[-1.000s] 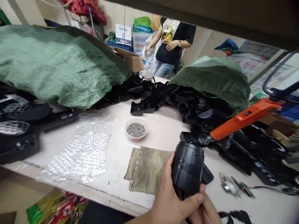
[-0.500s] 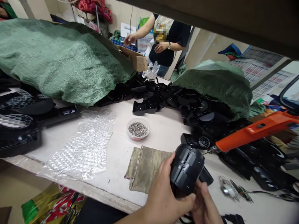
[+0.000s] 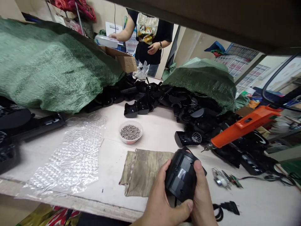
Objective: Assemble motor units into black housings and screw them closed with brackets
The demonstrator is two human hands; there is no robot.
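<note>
A rounded black plastic housing (image 3: pixel 181 177) with a seam and small screw holes is held up between both hands over the table. My left hand (image 3: pixel 158 201) wraps its left side, the thumb lying across the bottom. Along the right side, my right hand (image 3: pixel 202 193) grips it with the thumb near the top. Just behind lies a folded olive-brown cloth (image 3: pixel 143 171), partly covered by the left hand. Beyond it stands a round clear tub (image 3: pixel 130 141) full of small silvery screws. An orange electric screwdriver (image 3: pixel 242 127) hangs at the right, its bit pointing toward the housing.
Black plastic parts (image 3: pixel 138 108) are heaped at the back under green woven sacks (image 3: pixel 63 69). Bubble wrap (image 3: pixel 70 157) lies on the left. On the right are a small motor with a circuit board (image 3: pixel 222 180) and a plug with cable (image 3: pixel 230 207). A co-worker (image 3: pixel 145 40) stands behind.
The housing has turned in my hands, and my right hand has come up onto its right side. The co-worker now holds a clear plastic container. My view has shifted slightly to the right.
</note>
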